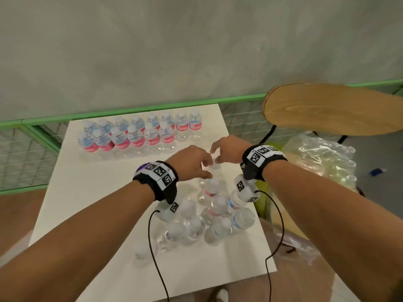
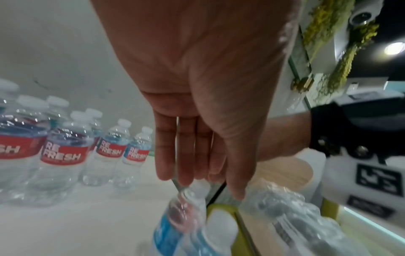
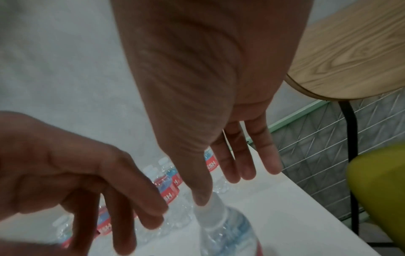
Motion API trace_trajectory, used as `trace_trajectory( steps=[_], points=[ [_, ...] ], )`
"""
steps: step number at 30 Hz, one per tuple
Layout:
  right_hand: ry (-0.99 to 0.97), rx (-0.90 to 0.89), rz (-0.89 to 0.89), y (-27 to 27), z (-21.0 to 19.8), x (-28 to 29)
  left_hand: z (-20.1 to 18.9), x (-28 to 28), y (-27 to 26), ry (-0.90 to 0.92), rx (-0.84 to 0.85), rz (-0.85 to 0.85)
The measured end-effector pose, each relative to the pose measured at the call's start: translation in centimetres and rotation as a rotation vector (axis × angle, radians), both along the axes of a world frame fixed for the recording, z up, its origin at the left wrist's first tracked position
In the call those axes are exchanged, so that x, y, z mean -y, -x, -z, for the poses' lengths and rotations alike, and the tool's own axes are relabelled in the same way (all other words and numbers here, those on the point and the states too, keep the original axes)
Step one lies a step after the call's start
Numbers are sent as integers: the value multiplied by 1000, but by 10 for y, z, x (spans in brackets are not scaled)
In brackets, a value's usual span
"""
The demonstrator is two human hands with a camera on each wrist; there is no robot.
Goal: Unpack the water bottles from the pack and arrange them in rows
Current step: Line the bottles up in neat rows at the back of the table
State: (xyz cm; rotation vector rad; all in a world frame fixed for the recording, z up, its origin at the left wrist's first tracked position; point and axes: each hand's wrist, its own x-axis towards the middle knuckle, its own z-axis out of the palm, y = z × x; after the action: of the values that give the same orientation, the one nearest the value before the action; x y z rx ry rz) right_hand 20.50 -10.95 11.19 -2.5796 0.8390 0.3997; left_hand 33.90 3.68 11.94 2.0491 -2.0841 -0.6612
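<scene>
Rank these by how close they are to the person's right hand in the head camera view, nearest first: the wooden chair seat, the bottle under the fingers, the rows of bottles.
From the right hand:
1. Bottle under the fingers, right below them, between both hands.
2. Rows of bottles, standing further back and to the left on the table.
3. Wooden chair seat, off the table, back and to the right.

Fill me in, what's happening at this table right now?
A person is unpacking water bottles. Two rows of bottles already stand upright at the far end of the white table. Nearer, a loose cluster of bottles sits in torn clear plastic wrap. Both the left hand and the right hand reach over the cluster's far bottle, the right thumb touching its cap. Whether either hand grips it is unclear. More crumpled wrap lies off to the right.
</scene>
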Motion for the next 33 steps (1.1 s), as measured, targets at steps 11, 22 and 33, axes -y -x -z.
trace_trajectory(
  steps=[11,22,33],
  points=[
    [84,74,-118,6,29,-13,37,5,42,-115,119,-38],
    [73,100,-75,-10,24,2,36,5,-8,-47,91,-111],
    [90,140,29,-87,11,57,16,72,-115,90,385,-167]
  ],
)
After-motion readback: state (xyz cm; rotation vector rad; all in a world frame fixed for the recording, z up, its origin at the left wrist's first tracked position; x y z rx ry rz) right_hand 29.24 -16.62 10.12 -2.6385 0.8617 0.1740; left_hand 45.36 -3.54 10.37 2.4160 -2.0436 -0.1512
